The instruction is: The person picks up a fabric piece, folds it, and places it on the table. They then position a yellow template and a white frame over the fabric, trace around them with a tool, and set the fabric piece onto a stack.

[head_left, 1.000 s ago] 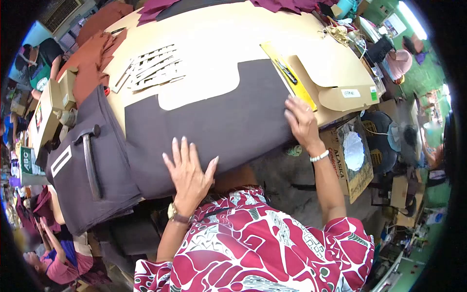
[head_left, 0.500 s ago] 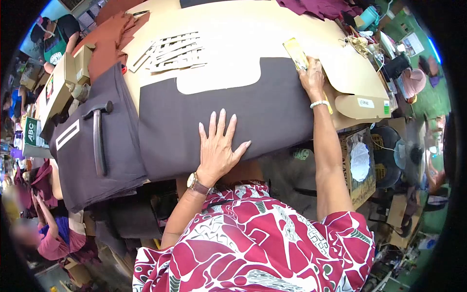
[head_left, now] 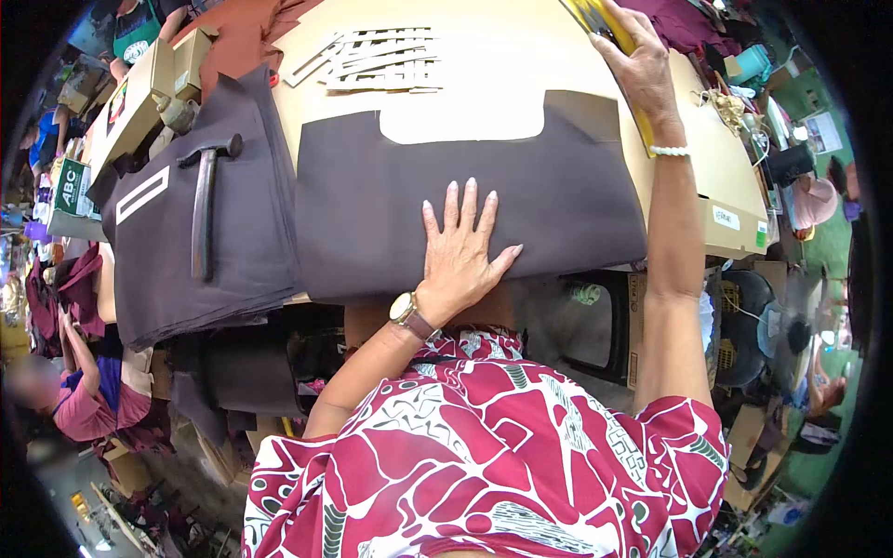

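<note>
- Head view: L hand (head_left: 462, 251) lies flat, palm down, fingers spread & released, pressing on the dark brown fabric piece (head_left: 465, 200) near its front edge; a watch shows on that wrist.
- Fabric piece is spread on the tan cardboard table top (head_left: 484, 88), its near edge hanging slightly over the table's front; a curved cut-out at its far edge shows the cardboard.
- R hand (head_left: 642, 70) is stretched to the far right side of the table, fingers clenched round a yellow ruler (head_left: 600, 19) at the top edge of the frame; bead bracelet on that wrist. The arm crosses just past the fabric's right edge.
- Left of the piece: a stack of the same dark fabric (head_left: 200, 232) w/ a hammer (head_left: 205, 209) lying on it.
- Beyond the fabric: pale cut strips (head_left: 377, 58) in rows on the cardboard.
- Far left, lower: another person in a pink top (head_left: 88, 409), well apart.
</note>
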Available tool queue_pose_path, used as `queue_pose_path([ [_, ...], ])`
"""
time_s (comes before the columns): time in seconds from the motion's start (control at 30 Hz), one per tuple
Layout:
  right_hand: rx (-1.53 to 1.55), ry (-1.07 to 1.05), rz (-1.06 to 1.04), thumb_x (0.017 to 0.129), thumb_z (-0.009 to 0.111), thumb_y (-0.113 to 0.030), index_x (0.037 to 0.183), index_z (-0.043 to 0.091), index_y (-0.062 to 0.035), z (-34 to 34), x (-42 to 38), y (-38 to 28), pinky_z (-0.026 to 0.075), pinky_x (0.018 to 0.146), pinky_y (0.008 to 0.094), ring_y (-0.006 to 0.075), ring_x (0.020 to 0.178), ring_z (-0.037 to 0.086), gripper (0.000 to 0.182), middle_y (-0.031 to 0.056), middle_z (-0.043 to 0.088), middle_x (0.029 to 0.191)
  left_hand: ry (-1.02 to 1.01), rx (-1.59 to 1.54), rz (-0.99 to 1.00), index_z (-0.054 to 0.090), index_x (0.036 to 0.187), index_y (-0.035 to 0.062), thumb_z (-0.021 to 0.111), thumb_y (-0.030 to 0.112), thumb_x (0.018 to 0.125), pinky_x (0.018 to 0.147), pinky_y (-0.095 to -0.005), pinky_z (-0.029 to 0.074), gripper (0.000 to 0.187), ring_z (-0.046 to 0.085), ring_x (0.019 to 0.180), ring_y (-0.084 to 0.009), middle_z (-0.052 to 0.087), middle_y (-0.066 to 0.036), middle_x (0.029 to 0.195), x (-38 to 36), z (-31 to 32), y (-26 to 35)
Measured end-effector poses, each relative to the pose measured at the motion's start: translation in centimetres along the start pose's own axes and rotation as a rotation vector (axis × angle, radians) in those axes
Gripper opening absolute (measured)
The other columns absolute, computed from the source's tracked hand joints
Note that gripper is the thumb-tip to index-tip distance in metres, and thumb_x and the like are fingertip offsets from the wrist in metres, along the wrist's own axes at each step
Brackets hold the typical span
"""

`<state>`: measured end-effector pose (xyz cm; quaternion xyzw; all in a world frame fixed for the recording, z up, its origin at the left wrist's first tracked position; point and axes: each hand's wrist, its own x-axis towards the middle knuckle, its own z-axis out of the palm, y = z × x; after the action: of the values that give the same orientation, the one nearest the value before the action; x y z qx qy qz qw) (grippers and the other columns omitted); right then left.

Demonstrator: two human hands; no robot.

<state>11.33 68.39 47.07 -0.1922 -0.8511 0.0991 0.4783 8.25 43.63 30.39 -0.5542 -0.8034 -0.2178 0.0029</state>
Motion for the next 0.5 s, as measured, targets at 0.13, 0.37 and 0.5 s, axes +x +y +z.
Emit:
queue_pose_path([
  [0.13,0.346,-0.473,-0.175,0.078,0.065,-0.005,0.125,0.054,-0.0042,-0.1,-2.2,0.6,0.045,0.092,0.0298,0.0214,0.105,0.057,0.048,0.0108,0.058,0.114,0.077,-0.043,0.062,0.041,0.134,0.0038,0.057,0.045,0.085,0.103,-0.0590,0.025,0.066,0.029,0.132,-0.0382,0.034,-0.021,0.141,0.3,-0.3,0.4],
  [0.37,0.194,-0.718,-0.090,0.076,0.071,-0.024,0.118,0.059,-0.0063,3.7,-14.6,0.2,0.041,0.097,0.0397,0.0313,0.111,0.053,0.047,0.0127,0.059,0.116,0.328,-0.131,0.154,0.060,0.111,0.0000,0.067,0.023,0.078,0.097,-0.0431,0.038,0.041,0.050,0.112,-0.0324,0.056,-0.017,0.117,-2.0,-3.4,-1.2],
  [0.5,0.179,-0.618,-0.053,0.076,0.070,-0.024,0.104,0.063,-0.0056,4.0,-16.8,0.3,0.039,0.098,0.0405,0.0296,0.111,0.052,0.034,0.0118,0.060,0.114,0.234,0.035,-0.077,0.043,0.130,-0.0025,0.062,0.033,0.083,0.105,-0.0490,0.027,0.062,0.034,0.128,-0.0383,0.040,-0.024,0.136,-2.6,-4.4,-4.0],
])
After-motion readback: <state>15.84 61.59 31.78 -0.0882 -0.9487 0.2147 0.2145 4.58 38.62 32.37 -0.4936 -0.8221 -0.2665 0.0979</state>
